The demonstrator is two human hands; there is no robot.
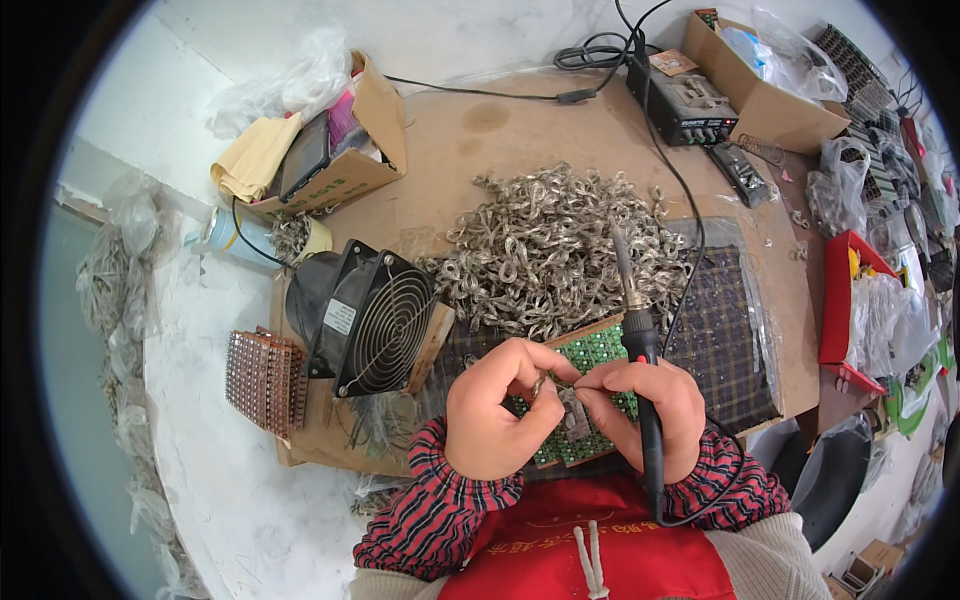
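Observation:
My left hand (495, 410) is closed in a pinch over a green circuit board panel (595, 348); a small grey, wire-like piece (540, 385) shows between its fingertips. My right hand (682, 410) holds a soldering iron (641, 335) against its palm, with the black handle toward me and the metal tip pointing away. Its thumb and forefinger also pinch together close to the left fingertips; what lies between them is too small to make out. A small greyish piece (577, 420) rests on the board below. Beyond it lies a large heap of looped, silvery twisted wires (560, 250).
A black fan (385, 320) stands left of the heap, beside a stack of brown boards (265, 382). A filled cardboard box (388, 125) is at the far left. The iron's cord runs toward a black control unit (700, 122). Checkered cloth (728, 320) covers the right side; a red box (836, 300) stands beyond.

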